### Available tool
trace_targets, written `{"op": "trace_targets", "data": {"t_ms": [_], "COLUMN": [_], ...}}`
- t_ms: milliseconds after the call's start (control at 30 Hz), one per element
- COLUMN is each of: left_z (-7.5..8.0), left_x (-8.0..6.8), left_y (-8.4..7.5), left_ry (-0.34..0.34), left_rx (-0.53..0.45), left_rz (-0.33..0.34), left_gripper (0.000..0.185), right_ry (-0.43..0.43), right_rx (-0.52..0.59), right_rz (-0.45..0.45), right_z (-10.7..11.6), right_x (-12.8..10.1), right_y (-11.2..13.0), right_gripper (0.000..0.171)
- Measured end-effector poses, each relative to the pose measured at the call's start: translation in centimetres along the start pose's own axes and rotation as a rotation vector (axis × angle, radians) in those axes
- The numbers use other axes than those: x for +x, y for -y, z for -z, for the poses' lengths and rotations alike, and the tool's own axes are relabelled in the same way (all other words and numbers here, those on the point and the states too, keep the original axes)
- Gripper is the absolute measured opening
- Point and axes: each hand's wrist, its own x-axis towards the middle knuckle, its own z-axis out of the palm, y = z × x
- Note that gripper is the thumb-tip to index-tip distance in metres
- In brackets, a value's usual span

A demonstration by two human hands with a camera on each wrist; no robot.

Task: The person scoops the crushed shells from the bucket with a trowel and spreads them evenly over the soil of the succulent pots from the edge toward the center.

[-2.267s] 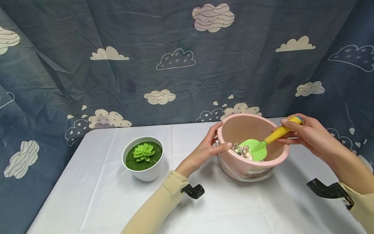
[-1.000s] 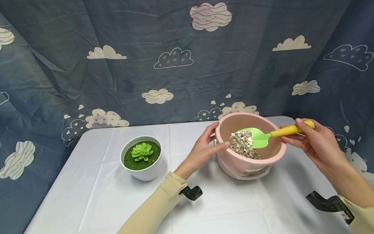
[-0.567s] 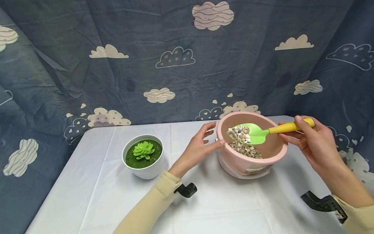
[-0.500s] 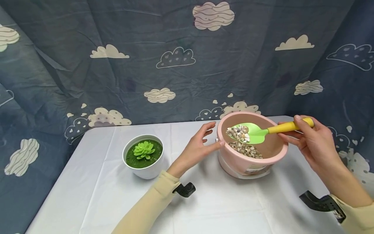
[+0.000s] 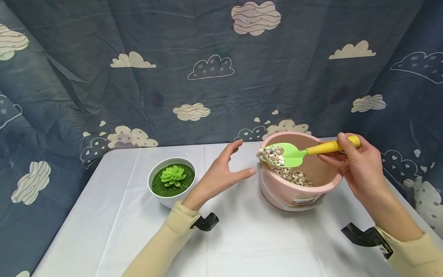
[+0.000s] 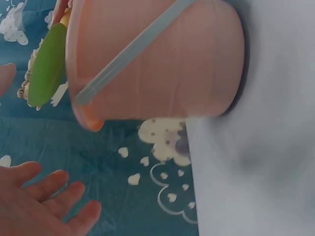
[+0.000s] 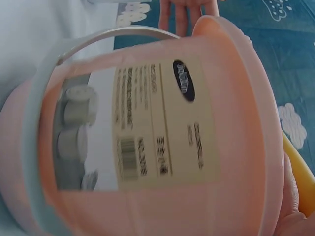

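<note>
A pink bucket (image 5: pixel 313 194) with pebbles (image 5: pixel 294 176) inside stands on the white table (image 5: pixel 242 246). My right hand (image 5: pixel 356 161) grips the yellow handle of a green scoop (image 5: pixel 292 156), whose blade carries small shells over the bucket's left rim. My left hand (image 5: pixel 221 175) hovers open just left of the bucket, fingers spread, touching nothing. The left wrist view shows the bucket's side (image 6: pixel 162 64) with its grey bail and the scoop blade (image 6: pixel 47 66). In the right wrist view the bucket's label (image 7: pixel 157 123) fills the frame.
A white pot (image 5: pixel 172 184) with a green succulent sits left of my left hand. A blue cloud-print curtain (image 5: pixel 207 69) hangs behind the table. Black wrist-camera mounts (image 5: pixel 363 236) show near both sleeves.
The scoop rose out of the pebbles with a load and moved left to the bucket's rim. My left hand let go of the bucket's rim and drew away to the left.
</note>
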Motion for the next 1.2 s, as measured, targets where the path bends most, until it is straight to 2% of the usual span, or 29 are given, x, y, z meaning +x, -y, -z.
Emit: {"op": "trace_targets", "data": {"t_ms": [167,400,700,900,1200], "left_z": [1.2,2.8,5.0,6.7,9.5], "left_x": [-1.1,-2.6,-4.5,-5.7,-7.5], "left_y": [-0.2,-0.1,0.4,0.5,1.1], "left_ry": [-0.011,-0.048,-0.074,-0.096,-0.144], "left_rx": [0.088,0.181,0.231,0.278,0.291], "left_rz": [0.031,0.050,0.096,0.115,0.153], "left_gripper": [0.089,0.090,0.094,0.094,0.095], "right_ry": [0.041,0.054,0.070,0.071,0.089], "right_rx": [0.028,0.015,0.033,0.025,0.044], "right_rz": [0.024,0.042,0.040,0.077,0.115], "right_z": [-1.0,-2.1,-3.6,-4.9,-6.9], "right_x": [-0.2,-0.3,0.0,0.2,0.1], "right_y": [-0.2,-0.6,-1.0,-1.1,-1.4], "right_gripper": [0.042,0.041,0.039,0.039,0.040]}}
